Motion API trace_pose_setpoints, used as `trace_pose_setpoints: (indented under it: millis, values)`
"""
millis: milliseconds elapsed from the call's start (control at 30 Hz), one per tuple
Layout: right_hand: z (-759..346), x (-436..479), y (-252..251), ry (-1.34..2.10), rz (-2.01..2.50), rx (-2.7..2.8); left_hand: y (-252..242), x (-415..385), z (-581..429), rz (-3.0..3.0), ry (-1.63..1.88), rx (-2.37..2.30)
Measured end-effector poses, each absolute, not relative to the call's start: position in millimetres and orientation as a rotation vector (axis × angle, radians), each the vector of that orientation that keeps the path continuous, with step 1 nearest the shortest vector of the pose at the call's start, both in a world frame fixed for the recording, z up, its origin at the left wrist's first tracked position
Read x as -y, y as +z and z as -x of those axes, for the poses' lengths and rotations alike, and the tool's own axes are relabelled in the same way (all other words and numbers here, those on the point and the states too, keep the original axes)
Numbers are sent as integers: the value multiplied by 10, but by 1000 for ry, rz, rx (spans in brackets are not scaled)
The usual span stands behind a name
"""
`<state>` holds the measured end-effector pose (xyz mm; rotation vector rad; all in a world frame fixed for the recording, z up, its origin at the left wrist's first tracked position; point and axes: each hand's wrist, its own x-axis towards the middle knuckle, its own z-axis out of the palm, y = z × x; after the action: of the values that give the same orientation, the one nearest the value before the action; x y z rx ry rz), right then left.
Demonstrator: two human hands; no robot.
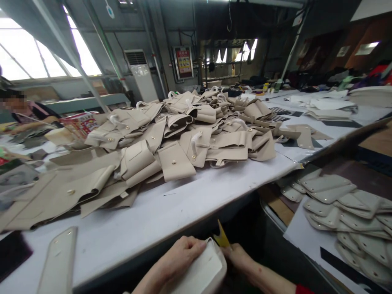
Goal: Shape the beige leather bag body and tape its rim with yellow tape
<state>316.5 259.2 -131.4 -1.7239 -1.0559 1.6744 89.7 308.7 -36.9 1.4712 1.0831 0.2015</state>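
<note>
At the bottom centre, my left hand (180, 257) is closed on a pale, off-white leather piece (206, 271), with the thumb pressed near its upper corner. My right hand (237, 255) is closed on a yellow tool (223, 237), whose pointed end rises beside the piece's right edge. Whether the tool touches the piece I cannot tell. Both hands are in front of the white table's (183, 208) near edge. A large heap of beige leather pieces (176, 161) with metal snaps and wrapped handles lies on that table.
A single pale strap-like piece (59, 259) lies at the table's lower left. Stacked pale flaps (346, 204) sit on a lower surface at right. A person (27, 110) works at the far left beside a red printed bag (81, 124). White sheets (330, 104) lie at the back right.
</note>
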Motion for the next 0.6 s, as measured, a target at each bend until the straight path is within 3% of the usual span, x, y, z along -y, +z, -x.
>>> trace_pose_setpoints:
  millis: [100, 200, 300, 400, 600]
  values:
    - [-3657, -2600, -1169, 1562, 1788, 1263, -366, -3080, -878, -1406, 200, -1089]
    - [-3991, -2719, -811, 1679, 1689, 1481, -345, -3091, -873, -1363, 204, -1105]
    - [-3966, -3008, -392, 1767, 1497, 2080, -346, -3111, -888, -1352, 230, -1160]
    - [-3720, -3351, -116, 1399, 1319, 2593, -375, -3117, -910, -1358, 249, -1246]
    - [-3375, -3716, -25, 828, 1187, 2813, -395, -3071, -936, -1399, 268, -1372]
